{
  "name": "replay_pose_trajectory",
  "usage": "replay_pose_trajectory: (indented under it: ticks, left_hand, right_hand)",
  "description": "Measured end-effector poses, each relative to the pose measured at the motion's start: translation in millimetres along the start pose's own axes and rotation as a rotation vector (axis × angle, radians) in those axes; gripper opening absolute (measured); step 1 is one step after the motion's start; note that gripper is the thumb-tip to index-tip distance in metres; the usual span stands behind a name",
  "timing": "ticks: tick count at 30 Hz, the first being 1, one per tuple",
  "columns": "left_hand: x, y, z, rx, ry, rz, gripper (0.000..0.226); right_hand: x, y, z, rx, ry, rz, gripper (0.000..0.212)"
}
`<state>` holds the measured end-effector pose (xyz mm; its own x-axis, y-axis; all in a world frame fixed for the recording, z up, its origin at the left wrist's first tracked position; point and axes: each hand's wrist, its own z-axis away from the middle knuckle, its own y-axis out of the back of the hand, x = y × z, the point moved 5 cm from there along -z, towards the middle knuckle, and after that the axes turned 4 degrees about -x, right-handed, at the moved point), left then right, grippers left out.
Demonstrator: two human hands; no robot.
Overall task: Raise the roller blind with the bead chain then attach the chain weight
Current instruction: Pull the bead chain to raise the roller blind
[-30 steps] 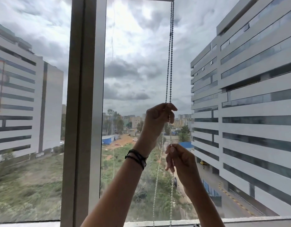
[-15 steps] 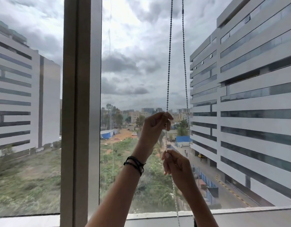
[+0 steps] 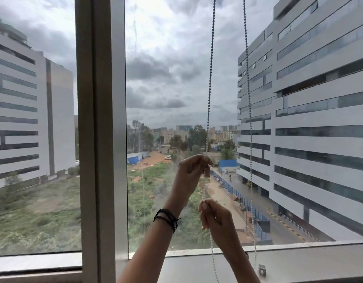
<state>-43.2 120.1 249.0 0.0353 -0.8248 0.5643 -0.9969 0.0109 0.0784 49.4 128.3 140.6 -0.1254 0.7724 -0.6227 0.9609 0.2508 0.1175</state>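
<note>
Left hand [image 3: 189, 174] up high, grip pinched shut on the near strand of the bead chain [image 3: 210, 78]. Right hand [image 3: 216, 218] just below, grip closed on the same strand. Far strand hanging free beside, down to the window sill [image 3: 298, 260].

The bead chain [image 3: 210, 78] hangs in two strands before the window pane [image 3: 166, 78], right of the window frame post [image 3: 99, 139]. The left hand [image 3: 189, 174] pinches the left strand from the left, above the right hand [image 3: 216, 218], which grips the same strand lower down. The right strand hangs apart, to the right of both hands, down to a small fitting [image 3: 261, 269] on the sill [image 3: 298, 262].
</note>
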Motion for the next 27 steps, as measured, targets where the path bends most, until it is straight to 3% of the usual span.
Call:
replay_pose_trajectory:
  ticks: [27]
  left_hand:
    - [-88.5,2.4,93.8,-0.027,0.263,-0.121,0.028]
  right_hand:
    - [83.0,-11.8,80.6,-0.094,-0.294,0.149,0.032]
